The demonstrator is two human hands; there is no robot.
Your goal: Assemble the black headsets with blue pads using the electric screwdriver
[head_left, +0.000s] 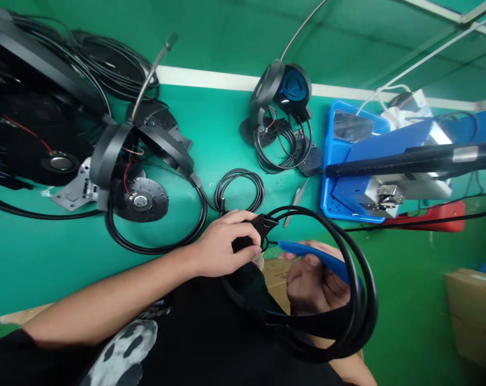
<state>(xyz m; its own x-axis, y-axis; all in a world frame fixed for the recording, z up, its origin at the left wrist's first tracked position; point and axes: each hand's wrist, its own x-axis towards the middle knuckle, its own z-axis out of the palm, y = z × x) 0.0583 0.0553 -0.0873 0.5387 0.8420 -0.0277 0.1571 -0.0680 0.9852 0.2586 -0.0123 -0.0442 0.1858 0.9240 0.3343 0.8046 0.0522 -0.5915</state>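
Two hands: the left hand (221, 244) and the right hand (315, 284) work close together just past the near edge of the surface (178, 128), in front of a black T-shirt (211, 332).
Left fingers: curled and pressed together around a black plastic fitting (261, 228), whose end pokes out past the fingertips.
Right fingers: bent together and pinching a blue plastic strip (319, 260), with the thumb lying against it.
Long axis: the strip runs diagonally, from its tip just right of the fitting down and rightward into the right hand.
Nearer hand: the left hand is nearest the tip, which lies to the right of its fingers and almost touches the fitting; the right hand is on the strip itself.
Around the hands: a thick black cable loop (359, 300) hangs from the fitting and curves around the right hand.
Left side of surface: a black headset (110, 155) lies beside a round speaker driver (140, 201), with a black cable coil (238, 190) to its right.
Far edge: a second headset (283, 91) with a blue ear cup stands near the middle.
Right end: a blue plastic tray (335, 171) holds a metal fixture (383, 195).
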